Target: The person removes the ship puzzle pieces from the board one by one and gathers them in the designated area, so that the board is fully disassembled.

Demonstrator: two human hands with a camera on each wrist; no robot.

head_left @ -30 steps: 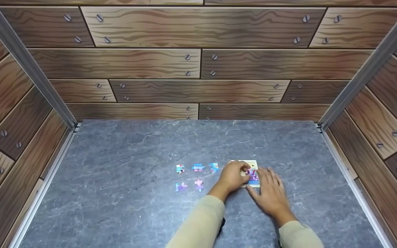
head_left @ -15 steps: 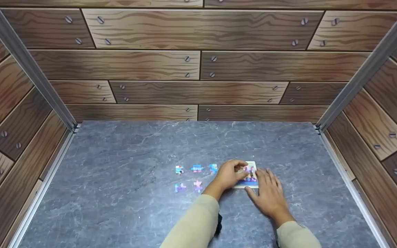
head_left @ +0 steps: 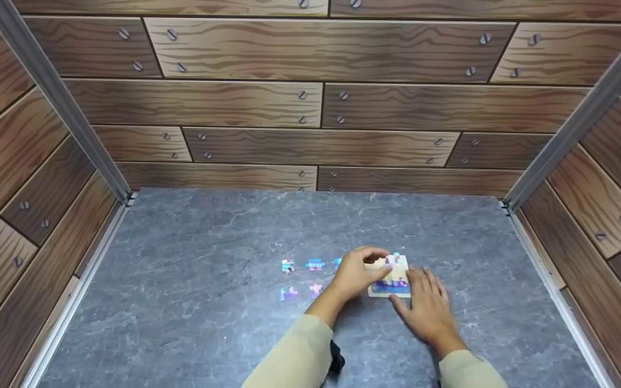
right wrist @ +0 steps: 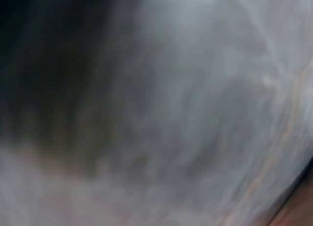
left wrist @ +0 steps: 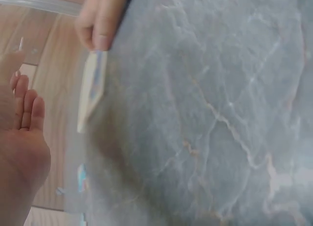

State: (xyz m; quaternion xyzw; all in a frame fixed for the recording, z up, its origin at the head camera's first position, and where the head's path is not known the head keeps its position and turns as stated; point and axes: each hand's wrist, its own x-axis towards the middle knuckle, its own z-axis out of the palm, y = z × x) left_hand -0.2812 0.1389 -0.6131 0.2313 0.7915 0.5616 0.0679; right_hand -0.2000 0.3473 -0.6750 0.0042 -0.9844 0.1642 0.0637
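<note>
A pale-framed puzzle board [head_left: 390, 293] lies on the grey table, with a blue and purple strip along its near side and beige above. Over its far part, the left hand [head_left: 354, 276] pinches a pink and cyan puzzle piece [head_left: 394, 260] between thumb and fingers. In the left wrist view the left hand [left wrist: 24, 147] has a thin piece edge [left wrist: 21, 44] at its fingertips. The right hand [head_left: 428, 310] lies with extended fingers along the board's right edge; in the left wrist view the right hand's fingers [left wrist: 101, 25] touch the board [left wrist: 90, 89].
Several loose pieces lie left of the board, among them a blue piece [head_left: 315, 264], a red and white piece [head_left: 288, 265], a purple piece [head_left: 289, 293] and a pink piece [head_left: 316, 290]. Wood-patterned walls [head_left: 235, 102] enclose the table [head_left: 197, 312]. The right wrist view is blurred.
The piece in the left hand has moved from the board's middle toward its far edge, uncovering more beige surface. The right hand has stayed beside the board. The head view has shifted slightly.
</note>
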